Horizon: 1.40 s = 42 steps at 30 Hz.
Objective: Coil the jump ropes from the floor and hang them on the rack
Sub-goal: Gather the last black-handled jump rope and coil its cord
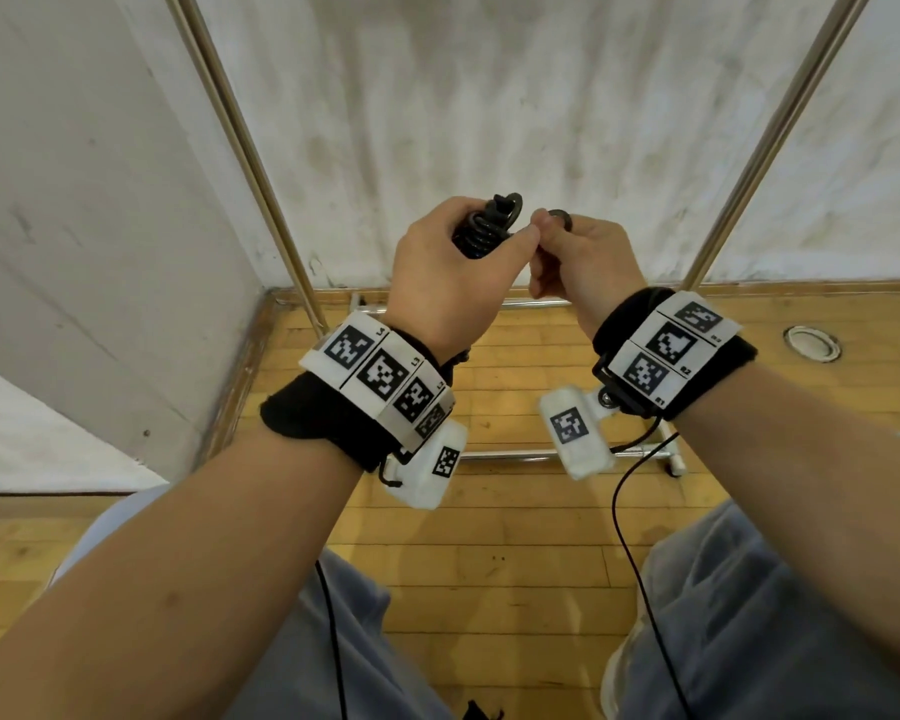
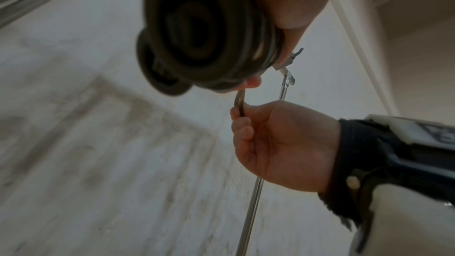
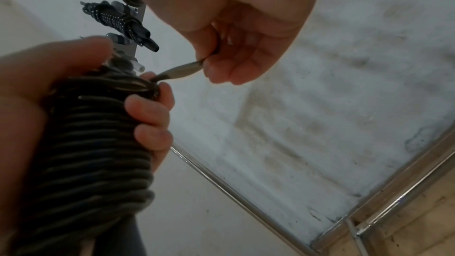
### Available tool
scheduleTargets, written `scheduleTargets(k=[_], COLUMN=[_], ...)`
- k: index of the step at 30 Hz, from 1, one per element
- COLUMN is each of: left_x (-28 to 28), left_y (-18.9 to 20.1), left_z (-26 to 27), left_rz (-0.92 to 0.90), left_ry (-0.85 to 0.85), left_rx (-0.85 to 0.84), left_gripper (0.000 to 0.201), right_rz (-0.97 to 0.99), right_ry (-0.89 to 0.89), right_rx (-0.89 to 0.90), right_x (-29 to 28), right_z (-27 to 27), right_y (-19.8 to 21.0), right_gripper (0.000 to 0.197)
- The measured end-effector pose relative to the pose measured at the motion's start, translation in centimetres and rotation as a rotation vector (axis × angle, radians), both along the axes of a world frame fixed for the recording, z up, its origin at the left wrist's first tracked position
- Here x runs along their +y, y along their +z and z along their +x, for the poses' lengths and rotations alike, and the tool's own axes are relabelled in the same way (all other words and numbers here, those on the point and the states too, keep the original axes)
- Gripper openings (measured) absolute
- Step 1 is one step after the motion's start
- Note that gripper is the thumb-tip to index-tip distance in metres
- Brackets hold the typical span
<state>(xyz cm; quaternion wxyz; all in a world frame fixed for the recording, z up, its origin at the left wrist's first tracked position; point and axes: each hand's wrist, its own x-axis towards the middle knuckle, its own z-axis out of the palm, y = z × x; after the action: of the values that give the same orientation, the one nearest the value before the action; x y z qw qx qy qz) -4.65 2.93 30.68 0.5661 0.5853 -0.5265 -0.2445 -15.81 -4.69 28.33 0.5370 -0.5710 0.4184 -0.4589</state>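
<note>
A black jump rope (image 1: 487,227) is wound into a tight coil, and my left hand (image 1: 450,272) grips it at chest height in front of the rack. In the right wrist view the coil (image 3: 93,143) shows many stacked turns with my left fingers (image 3: 150,116) wrapped round it. My right hand (image 1: 572,252) pinches the rope's free end (image 3: 182,71), which runs a short way from the top of the coil. The left wrist view shows that strand (image 2: 240,102) curving between both hands.
The metal rack's uprights (image 1: 240,148) (image 1: 770,142) stand against a stained white wall, and its base bars (image 1: 510,454) lie on the wooden floor. Another coiled rope (image 3: 118,18) hangs from the rack's hooks above. A round floor fitting (image 1: 811,344) sits at the right.
</note>
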Motion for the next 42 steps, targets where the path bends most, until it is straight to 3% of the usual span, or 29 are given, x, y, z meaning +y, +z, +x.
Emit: scheduleTargets(k=[5, 9, 15, 23, 28, 32, 39, 42], left_x=[-0.2, -0.1, 0.7, 1.8, 2.7, 2.4, -1.1, -4.5], left_y=[-0.5, -1.5, -0.2, 3.3, 5.6, 6.2, 6.7, 6.2], left_z=[1.1, 1.5, 1.6, 1.8, 0.4, -0.8, -1.7, -2.9], left_rz=[0.066, 0.152, 0.209, 0.138, 0.060, -0.032, -0.066, -0.053], left_ry=[0.001, -0.085, -0.179, -0.231, -0.227, -0.161, -0.147, -0.206], left_rx=[0.065, -0.036, 0.063, -0.010, -0.044, -0.083, -0.124, -0.133], left_gripper=[0.020, 0.025, 0.032, 0.009, 0.008, 0.016, 0.018, 0.020], right_rz=[0.015, 0.040, -0.061, -0.232, -0.285, -0.340, -0.397, -0.351], right_ry=[0.075, 0.039, 0.094, 0.115, 0.072, 0.029, -0.124, -0.173], right_rx=[-0.046, -0.123, -0.098, 0.111, 0.096, 0.101, 0.150, 0.127], right_x=[-0.3, 0.0, 1.7, 4.2, 6.5, 7.1, 3.8, 0.6], right_z=[0.2, 0.0, 0.2, -0.8, -2.4, -3.0, -5.2, -6.8], right_y=[0.3, 0.9, 2.7, 7.3, 8.4, 8.4, 8.2, 7.7], right_gripper=[0.027, 0.020, 0.017, 0.015, 0.008, 0.022, 0.026, 0.013])
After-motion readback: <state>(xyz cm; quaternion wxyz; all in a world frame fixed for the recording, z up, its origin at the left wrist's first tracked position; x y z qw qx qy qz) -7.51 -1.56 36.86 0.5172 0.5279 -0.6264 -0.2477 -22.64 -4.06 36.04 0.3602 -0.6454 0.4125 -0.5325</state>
